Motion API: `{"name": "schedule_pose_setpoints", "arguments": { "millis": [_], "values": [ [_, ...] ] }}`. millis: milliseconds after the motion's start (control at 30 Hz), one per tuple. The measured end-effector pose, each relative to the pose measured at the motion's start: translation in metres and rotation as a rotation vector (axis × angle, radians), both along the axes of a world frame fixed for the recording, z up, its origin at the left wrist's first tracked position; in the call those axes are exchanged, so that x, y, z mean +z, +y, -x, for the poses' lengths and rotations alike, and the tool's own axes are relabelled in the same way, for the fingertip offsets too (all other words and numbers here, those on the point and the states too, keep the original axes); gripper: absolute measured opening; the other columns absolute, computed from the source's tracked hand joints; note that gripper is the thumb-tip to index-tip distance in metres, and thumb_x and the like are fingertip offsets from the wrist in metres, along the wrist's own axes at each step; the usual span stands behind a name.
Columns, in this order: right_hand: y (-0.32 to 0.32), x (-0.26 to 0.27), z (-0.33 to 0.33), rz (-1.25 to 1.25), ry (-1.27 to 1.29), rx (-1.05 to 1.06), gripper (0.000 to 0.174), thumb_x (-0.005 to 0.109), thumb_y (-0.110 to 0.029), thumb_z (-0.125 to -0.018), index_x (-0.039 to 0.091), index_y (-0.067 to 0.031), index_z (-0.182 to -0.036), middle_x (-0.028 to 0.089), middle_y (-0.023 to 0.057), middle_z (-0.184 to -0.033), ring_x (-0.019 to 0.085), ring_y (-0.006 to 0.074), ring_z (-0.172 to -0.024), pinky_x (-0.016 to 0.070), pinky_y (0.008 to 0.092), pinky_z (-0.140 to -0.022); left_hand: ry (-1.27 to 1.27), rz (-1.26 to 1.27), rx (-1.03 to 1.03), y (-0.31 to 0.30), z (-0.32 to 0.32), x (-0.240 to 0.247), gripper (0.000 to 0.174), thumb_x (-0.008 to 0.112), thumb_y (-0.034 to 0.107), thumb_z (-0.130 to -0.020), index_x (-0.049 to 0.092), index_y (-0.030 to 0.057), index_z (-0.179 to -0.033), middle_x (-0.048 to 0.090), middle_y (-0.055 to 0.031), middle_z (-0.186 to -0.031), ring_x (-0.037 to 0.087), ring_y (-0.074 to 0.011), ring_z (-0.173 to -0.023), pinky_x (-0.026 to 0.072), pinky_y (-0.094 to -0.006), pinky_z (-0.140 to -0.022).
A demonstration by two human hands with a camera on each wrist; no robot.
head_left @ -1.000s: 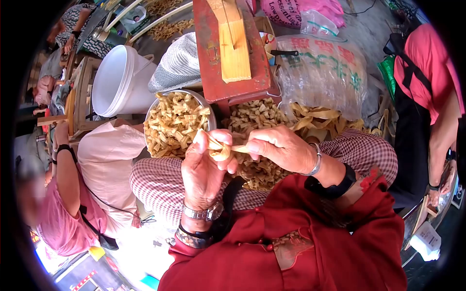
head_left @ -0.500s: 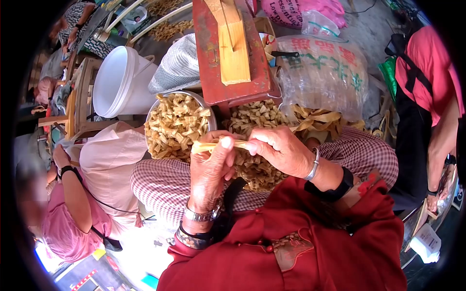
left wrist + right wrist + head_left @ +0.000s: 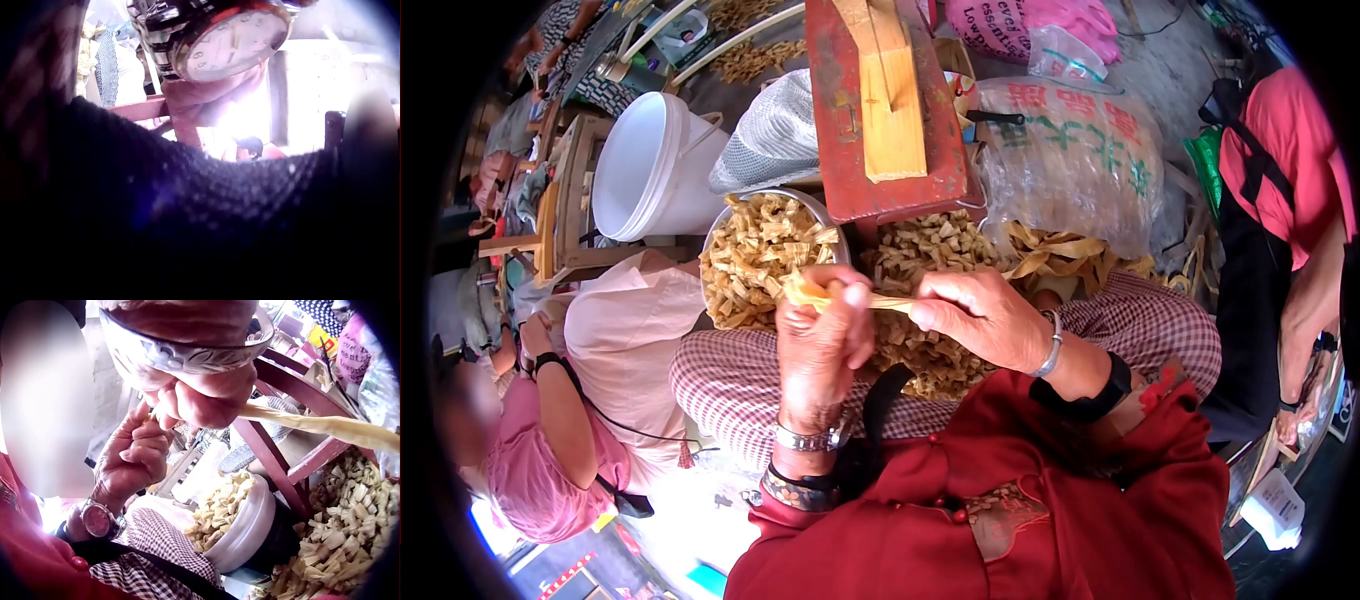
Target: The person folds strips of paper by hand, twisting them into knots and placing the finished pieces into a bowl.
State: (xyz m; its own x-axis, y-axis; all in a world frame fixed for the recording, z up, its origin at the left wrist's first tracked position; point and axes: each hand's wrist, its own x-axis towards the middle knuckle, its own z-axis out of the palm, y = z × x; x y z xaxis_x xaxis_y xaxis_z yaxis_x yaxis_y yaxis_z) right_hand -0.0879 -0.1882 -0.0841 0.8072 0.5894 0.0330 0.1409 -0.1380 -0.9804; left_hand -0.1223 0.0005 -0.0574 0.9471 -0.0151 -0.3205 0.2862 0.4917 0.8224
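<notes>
A yellowish dried leaf-like strip (image 3: 892, 303) is stretched between the two hands, above the lap. The left hand (image 3: 825, 335) pinches its folded, bunched end (image 3: 806, 292) between thumb and fingers, which partly cover the fold. On the other side, the right hand (image 3: 980, 315) grips the strip with thumb and curled fingers. In the right wrist view a long tail of the strip (image 3: 325, 427) runs out from that hand. The left wrist view is mostly dark cloth and a watch (image 3: 234, 47); the left fingers are hidden there. Small folded pieces (image 3: 765, 260) of similar material fill a round container (image 3: 828, 218).
More folded pieces (image 3: 930, 242) lie heaped below the hands, with loose strips (image 3: 1055, 250) to the right. A red bench (image 3: 842, 150) bearing a wooden block (image 3: 892, 120) stands ahead. Around it are a white bucket (image 3: 635, 165), a clear plastic bag (image 3: 1065, 160) and a seated person (image 3: 545, 430).
The left hand has turned over from palm-up, and the folded end now bunches at its fingertips. The right hand has shifted slightly right, still holding the strip.
</notes>
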Motion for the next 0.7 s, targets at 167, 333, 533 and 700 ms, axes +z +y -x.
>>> {"name": "schedule_pose_setpoints", "arguments": {
  "millis": [167, 333, 533, 700],
  "values": [
    [-0.006, 0.003, -0.004, -0.046, -0.092, 0.011, 0.025, 0.056, -0.02, -0.091, 0.057, 0.0005, -0.076, 0.05, 0.0102, -0.06, 0.049, 0.0225, -0.052, 0.039, 0.0322, -0.051, -0.005, 0.126, 0.089, 0.023, 0.0, 0.002, 0.008, 0.057, 0.005, -0.088, 0.056, 0.0034, -0.096, 0.042, 0.0058, -0.061, 0.027, -0.0018, -0.044, 0.0265, -0.017, -0.037],
    [-0.014, 0.017, -0.019, 0.01, -0.183, -0.032, 0.025, 0.058, -0.019, -0.091, 0.057, 0.0006, -0.074, 0.048, 0.0088, -0.059, 0.047, 0.0205, -0.05, 0.0371, 0.0314, -0.049, -0.049, 0.144, 0.087, 0.026, -0.013, 0.009, 0.007, 0.055, 0.005, -0.089, 0.055, 0.0035, -0.096, 0.042, 0.0055, -0.064, 0.028, -0.0017, -0.045, 0.027, -0.017, -0.038],
    [-0.022, 0.058, -0.065, 0.124, -0.322, -0.227, 0.027, 0.055, -0.02, -0.092, 0.058, -0.0002, -0.074, 0.046, 0.0058, -0.058, 0.045, 0.0135, -0.051, 0.0354, 0.0282, -0.049, -0.187, 0.018, 0.049, 0.007, -0.076, 0.039, 0.003, 0.053, 0.007, -0.091, 0.054, 0.0051, -0.092, 0.04, 0.0053, -0.062, 0.029, -0.0024, -0.045, 0.0253, -0.0178, -0.04],
    [-0.023, 0.057, -0.105, 0.058, -0.487, -0.415, 0.029, 0.056, -0.023, -0.092, 0.056, 0.0009, -0.075, 0.045, 0.0113, -0.056, 0.042, 0.0196, -0.047, 0.0355, 0.0314, -0.047, -0.248, -0.097, -0.012, -0.004, -0.123, 0.053, 0.003, 0.056, 0.009, -0.09, 0.056, 0.0064, -0.089, 0.045, 0.0051, -0.063, 0.032, -0.0024, -0.047, 0.0287, -0.0183, -0.042]
  ]
}}
